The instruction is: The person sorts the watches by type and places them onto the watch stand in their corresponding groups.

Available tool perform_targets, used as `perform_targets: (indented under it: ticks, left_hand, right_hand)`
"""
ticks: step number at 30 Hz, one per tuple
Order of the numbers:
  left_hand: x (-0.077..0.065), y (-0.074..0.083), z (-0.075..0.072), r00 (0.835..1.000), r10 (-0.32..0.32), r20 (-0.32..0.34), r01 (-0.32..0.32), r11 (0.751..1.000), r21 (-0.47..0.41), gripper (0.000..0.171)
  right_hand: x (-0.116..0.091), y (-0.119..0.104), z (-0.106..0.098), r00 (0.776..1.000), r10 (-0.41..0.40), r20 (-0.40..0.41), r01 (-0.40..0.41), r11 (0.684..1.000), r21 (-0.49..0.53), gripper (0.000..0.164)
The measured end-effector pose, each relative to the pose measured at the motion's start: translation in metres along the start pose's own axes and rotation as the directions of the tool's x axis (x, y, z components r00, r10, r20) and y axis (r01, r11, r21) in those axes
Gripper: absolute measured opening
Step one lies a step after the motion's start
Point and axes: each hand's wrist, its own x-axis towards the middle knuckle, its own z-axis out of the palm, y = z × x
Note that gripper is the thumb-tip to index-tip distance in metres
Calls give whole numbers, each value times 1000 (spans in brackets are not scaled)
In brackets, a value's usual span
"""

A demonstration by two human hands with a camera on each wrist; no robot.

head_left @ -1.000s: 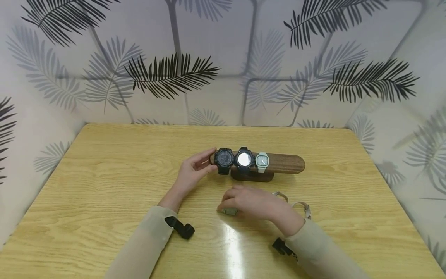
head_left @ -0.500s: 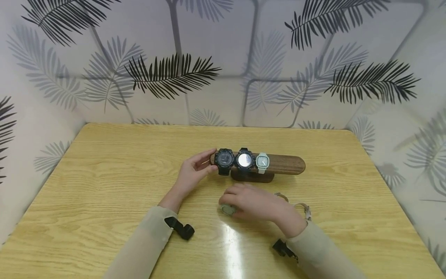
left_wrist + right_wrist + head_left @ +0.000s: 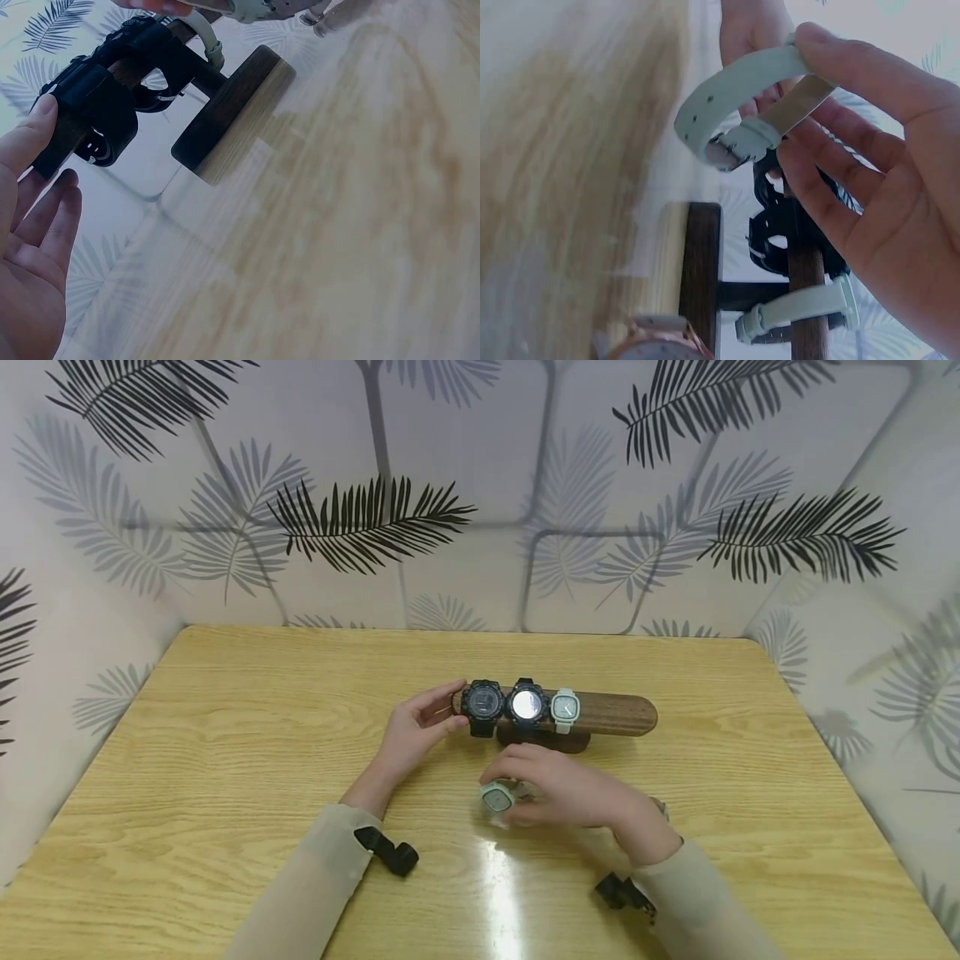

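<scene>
My left hand (image 3: 418,723) grips the left end of a dark wooden watch stand (image 3: 618,713) between thumb and fingers; the left wrist view shows the same hold. Two black watches (image 3: 483,702) sit side by side on its bar, then a pale green square-faced watch (image 3: 565,707). In front of the stand my right hand (image 3: 573,787) pinches another pale green watch (image 3: 497,798), raised off the table. Its buckled strap (image 3: 739,86) forms a closed loop in the right wrist view, with the thumb on one side and fingers on the other.
The stand's base (image 3: 229,109) rests on the wood-grain table (image 3: 247,710). A watch with a rose-gold case (image 3: 660,345) shows at the bottom of the right wrist view. Part of a strap (image 3: 660,807) peeks out behind the right forearm. A leaf-patterned backdrop (image 3: 480,577) closes off the back.
My right hand has risen slightly and shifted right with the pale green watch, whose face has tilted more into view. The left hand and the stand stay where they were.
</scene>
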Motion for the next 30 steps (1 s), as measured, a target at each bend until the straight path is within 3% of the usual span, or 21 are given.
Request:
perform_targets:
  ticks: [6,13,20,24,30]
  left_hand:
    - [1,0,1,1000,-9,-2,9,1000,3,48]
    - [1,-1,1,1000,-16,-5,16,1000,2,48]
    - [0,0,1,1000,-21,-10,21,1000,-3,48]
    - [0,1,1,1000,-24,-10,24,1000,3,48]
    - [0,1,1,999,-33,-11,33,999,-2,48]
  right_hand:
    - [-9,7,-12,994,-10,-112,24,992,120,43]
    - [-17,16,-21,965,-56,-257,120,963,240,47]
    - [-35,18,-44,944,18,-329,67,967,246,51]
    - [-51,23,-60,905,80,-417,44,960,278,52]
    - [-74,29,-80,805,221,-550,-36,944,327,55]
